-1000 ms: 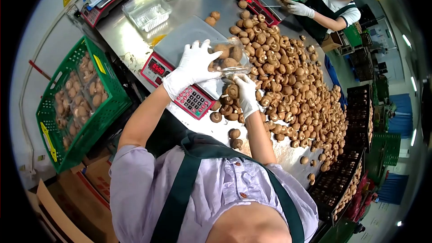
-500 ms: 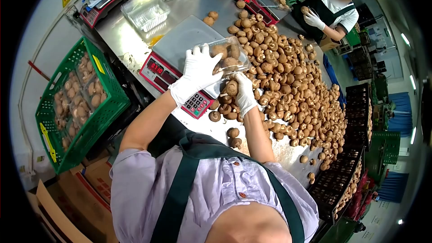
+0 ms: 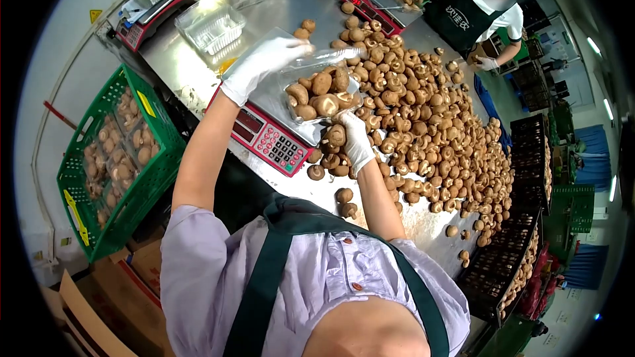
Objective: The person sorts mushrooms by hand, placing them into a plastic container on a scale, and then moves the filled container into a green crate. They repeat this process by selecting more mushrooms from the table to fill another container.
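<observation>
A clear plastic box of brown mushrooms (image 3: 321, 92) rests on the red and grey scale (image 3: 274, 142). My left hand (image 3: 268, 59), in a white glove, is raised above the box's far left side; its fingertips are blurred near a raised clear flap. At the box's near right corner is my right hand (image 3: 356, 139), also gloved, with its fingers closed round a mushroom (image 3: 335, 136). Loose mushrooms (image 3: 423, 112) are heaped to the right of the box.
On the left stands a green crate (image 3: 96, 244) with packed boxes. Empty clear trays (image 3: 215, 30) and another scale (image 3: 135, 30) lie at the back left. A co-worker (image 3: 463, 20) stands across the table beside a third scale (image 3: 370, 10). Black crates (image 3: 486, 277) line the right.
My left hand has moved up and left off the box, uncovering the mushrooms in it. My right hand has barely moved. The co-worker's hands have shifted.
</observation>
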Demonstrator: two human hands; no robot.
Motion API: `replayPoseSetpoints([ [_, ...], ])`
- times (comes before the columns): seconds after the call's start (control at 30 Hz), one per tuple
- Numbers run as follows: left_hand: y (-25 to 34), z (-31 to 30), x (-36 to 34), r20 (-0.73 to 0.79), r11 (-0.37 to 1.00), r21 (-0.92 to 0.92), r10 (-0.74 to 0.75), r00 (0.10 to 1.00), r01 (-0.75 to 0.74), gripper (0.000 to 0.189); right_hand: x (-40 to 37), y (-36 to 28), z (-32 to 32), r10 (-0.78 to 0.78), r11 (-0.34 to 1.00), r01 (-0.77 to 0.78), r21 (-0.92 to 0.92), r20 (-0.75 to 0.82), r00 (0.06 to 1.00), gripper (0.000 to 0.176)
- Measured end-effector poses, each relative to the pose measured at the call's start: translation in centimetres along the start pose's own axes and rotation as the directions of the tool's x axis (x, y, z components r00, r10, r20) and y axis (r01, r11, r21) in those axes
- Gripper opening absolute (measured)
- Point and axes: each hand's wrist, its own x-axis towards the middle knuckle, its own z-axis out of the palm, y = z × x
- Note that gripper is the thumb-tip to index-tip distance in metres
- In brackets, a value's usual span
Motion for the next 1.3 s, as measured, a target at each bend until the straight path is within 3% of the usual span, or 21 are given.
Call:
replayPoseSetpoints([
  [0.03, 0.4, -0.3, -0.3, -0.229, 0.959, 0.284, 0.076, 0.971, -0.008, 0.035, 0.0, 0.0, 0.1, -0.063, 0.998, 0.062, -0.018, 0.0, 0.998, 0.01],
  [0.07, 1.0, -0.5, -0.8, -0.229, 0.958, 0.287, 0.082, 0.97, -0.013, 0.035, 0.0, -0.2, 0.1, -0.069, 0.998, 0.069, -0.016, 0.0, 0.998, 0.01],
  [0.13, 1.9, -0.8, -1.7, -0.631, 0.896, 0.392, 0.425, 0.648, -0.207, 0.034, -0.1, -0.4, 0.1, 0.017, 1.0, -0.017, -0.002, 0.012, 1.0, 0.01],
  [0.2, 2.2, -0.2, -3.3, -0.666, 0.896, 0.347, 0.444, 0.599, -0.279, 0.028, -0.3, -0.8, 0.3, 0.017, 0.999, -0.017, -0.036, 0.014, 1.0, 0.011],
  [0.3, 2.4, 1.9, -6.0, -0.171, 0.822, 0.435, 0.477, 0.862, -0.369, 0.022, -0.7, -0.9, 0.5, -0.026, 1.0, 0.027, -0.008, 0.047, 0.999, 0.014],
  [0.37, 1.1, 3.9, -6.3, 0.134, 0.784, 0.544, 0.271, 0.953, -0.3, 0.025, -1.1, -0.6, 0.2, 0.01, 0.993, -0.01, 0.117, 0.006, 1.0, 0.015],
  [0.47, -0.3, 5.3, -6.3, 0.232, 0.741, 0.61, 0.17, 0.958, -0.28, 0.025, -1.1, 0.5, -1.7, 0.095, 0.951, -0.08, 0.298, -0.038, 0.995, 0.02],
  [0.57, -0.8, 5.0, -5.6, 0.256, 0.758, 0.561, 0.225, 0.94, -0.334, 0.024, -3.0, -1.2, -1.9, 0.273, 0.825, -0.197, 0.529, -0.068, 0.959, 0.026],
  [0.6, -0.6, 4.7, -5.4, 0.309, 0.754, 0.562, 0.189, 0.932, -0.339, 0.026, -3.1, -1.0, -2.8, 0.229, 0.821, -0.202, 0.534, 0.016, 0.973, 0.027],
  [0.67, -0.5, 4.4, -5.2, 0.295, 0.793, 0.502, 0.216, 0.931, -0.344, 0.022, -3.6, -0.6, -3.9, 0.134, 0.841, -0.131, 0.524, 0.032, 0.99, 0.034],
  [0.73, -0.8, 3.7, -4.7, 0.239, 0.976, 0.112, 0.154, 0.959, -0.185, 0.017, -4.6, -2.3, -3.7, -0.057, 0.866, -0.077, 0.494, 0.251, 0.966, 0.053],
  [0.77, -1.2, 3.6, -4.6, 0.302, 0.94, -0.315, -0.031, 0.953, 0.13, 0.015, -4.8, -3.0, -3.4, -0.075, 0.909, -0.026, 0.416, 0.225, 0.971, 0.054],
  [0.8, -1.8, 2.8, -4.4, 0.311, 0.875, -0.381, -0.183, 0.932, 0.299, 0.019, -5.1, -3.7, -3.0, -0.095, 0.942, 0.023, 0.333, 0.201, 0.975, 0.054],
  [0.87, -3.7, 2.2, -4.4, 0.402, 0.621, -0.678, -0.133, 0.906, 0.392, 0.025, -4.7, -4.3, -2.3, -0.125, 0.962, 0.074, 0.264, 0.182, 0.975, 0.05],
  [0.93, -3.3, 2.1, -5.2, 0.382, 0.538, -0.737, -0.169, 0.909, 0.409, 0.028, -4.5, -4.7, -1.2, -0.203, 0.973, 0.179, 0.144, 0.17, 0.964, 0.055],
  [0.97, -3.0, 2.1, -5.7, 0.366, 0.448, -0.791, -0.201, 0.909, 0.417, 0.031, -3.8, -4.7, -1.0, -0.247, 0.957, 0.264, -0.122, 0.139, 0.959, 0.057],
  [1.07, -2.6, 1.8, -6.9, 0.287, 0.39, -0.827, -0.328, 0.9, 0.405, 0.034, -4.4, -6.9, 2.6, -0.413, 0.693, 0.451, -0.562, 0.202, 0.888, 0.055],
  [1.13, -3.2, 1.5, -7.4, 0.285, 0.392, -0.827, -0.324, 0.902, 0.402, 0.033, -3.4, -6.3, 4.0, -0.475, 0.597, 0.546, -0.588, 0.29, 0.831, 0.055],
  [1.2, -3.4, 1.3, -7.9, 0.258, 0.385, -0.847, -0.308, 0.916, 0.368, 0.033, -1.6, -5.7, 4.6, -0.522, -0.042, 0.686, -0.727, 0.601, 0.606, 0.058],
  [1.23, -3.3, 1.3, -8.1, 0.237, 0.381, -0.854, -0.319, 0.918, 0.353, 0.032, -0.9, -4.4, 4.8, -0.429, -0.262, 0.602, -0.754, 0.65, 0.627, 0.063],
  [1.3, -2.6, 1.3, -8.9, 0.173, 0.375, -0.88, -0.322, 0.931, 0.293, 0.031, -0.9, -3.6, 4.9, -0.477, -0.293, 0.577, -0.762, 0.64, 0.602, 0.061],
])
